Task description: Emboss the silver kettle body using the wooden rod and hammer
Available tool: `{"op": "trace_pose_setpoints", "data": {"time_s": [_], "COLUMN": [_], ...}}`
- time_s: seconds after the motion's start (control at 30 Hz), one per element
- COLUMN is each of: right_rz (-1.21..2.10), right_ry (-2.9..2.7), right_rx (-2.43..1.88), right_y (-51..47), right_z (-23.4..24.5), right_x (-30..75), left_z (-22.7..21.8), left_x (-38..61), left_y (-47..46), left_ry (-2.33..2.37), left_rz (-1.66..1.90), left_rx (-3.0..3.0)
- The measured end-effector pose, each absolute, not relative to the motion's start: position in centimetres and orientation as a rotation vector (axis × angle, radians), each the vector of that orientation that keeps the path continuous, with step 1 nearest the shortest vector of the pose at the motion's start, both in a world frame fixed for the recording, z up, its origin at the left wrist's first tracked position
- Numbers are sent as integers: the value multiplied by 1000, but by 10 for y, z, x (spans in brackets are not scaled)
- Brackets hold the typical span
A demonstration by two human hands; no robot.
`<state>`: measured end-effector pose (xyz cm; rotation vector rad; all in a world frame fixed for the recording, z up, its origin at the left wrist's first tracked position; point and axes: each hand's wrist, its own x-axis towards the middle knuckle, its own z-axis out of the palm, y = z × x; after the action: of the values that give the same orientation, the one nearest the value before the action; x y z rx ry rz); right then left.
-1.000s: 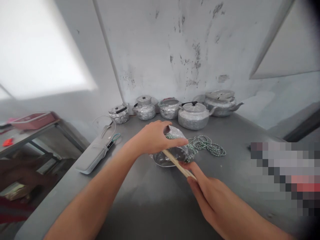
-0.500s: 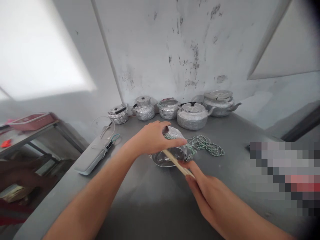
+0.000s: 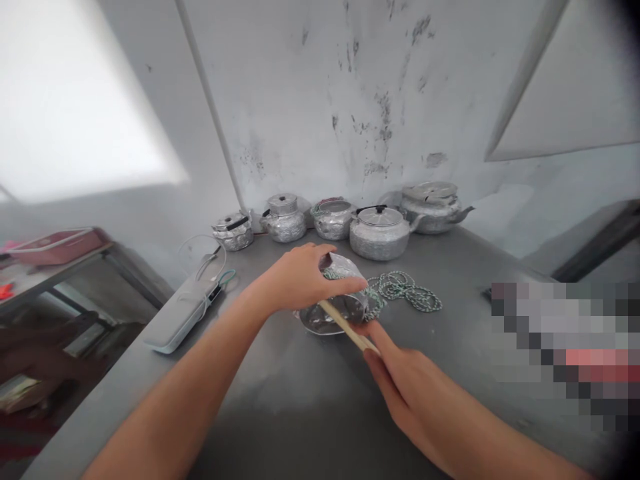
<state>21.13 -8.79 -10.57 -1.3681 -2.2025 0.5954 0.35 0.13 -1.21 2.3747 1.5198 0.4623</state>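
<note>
A dented silvery metal pot point(image 3: 345, 267) lies tipped on the grey table, its round opening facing me. My left hand point(image 3: 306, 277) grips its upper side, thumb stretched across and fingers curled over the far edge. In my right hand point(image 3: 387, 363) is a pale wooden stick point(image 3: 345, 325), held between thumb and fingers. The stick's far end points into the pot's mouth, under my left palm, where its tip is hidden. Green-and-white cord point(image 3: 373, 303) is wound about the pot and trails to a loose coil point(image 3: 407, 290) on its right.
Along the wall stand several aluminium kettles and pots, among them a lidded kettle point(image 3: 380, 233) and a large spouted kettle point(image 3: 431, 207). A grey case with a cable point(image 3: 180, 317) lies at the left table edge. A pink basket point(image 3: 57, 247) rests on a side table. A blurred-out patch covers the right.
The whole view has shifted slightly, so things appear a little further left. Both hands keep their grips, and the stick and pot look nearly the same relative to each other.
</note>
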Motion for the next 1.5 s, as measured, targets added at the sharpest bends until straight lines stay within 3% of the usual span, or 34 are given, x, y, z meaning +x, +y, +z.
{"op": "trace_pose_setpoints", "data": {"time_s": [0.17,0.67,0.87,1.0,1.33,1.5], "right_rz": [786,802,750,538,713,542], "right_ry": [-2207,-2237,-2288,-2342,-2328,-2424], "right_rx": [-1364,-1439,-1465,-1523,-1607,-1679], "right_y": [-87,-92,-93,-95,-92,-91], "right_z": [-99,-95,-96,-93,-95,-93], "right_x": [211,212,213,210,212,213], "left_z": [-14,-13,-12,-13,-14,-14], "left_x": [3,3,4,4,4,4], "left_y": [2,2,1,2,2,2], "left_ry": [1519,1517,1515,1523,1536,1517], "left_rz": [464,456,462,458,459,470], "left_rx": [2376,2376,2374,2372,2351,2371]}}
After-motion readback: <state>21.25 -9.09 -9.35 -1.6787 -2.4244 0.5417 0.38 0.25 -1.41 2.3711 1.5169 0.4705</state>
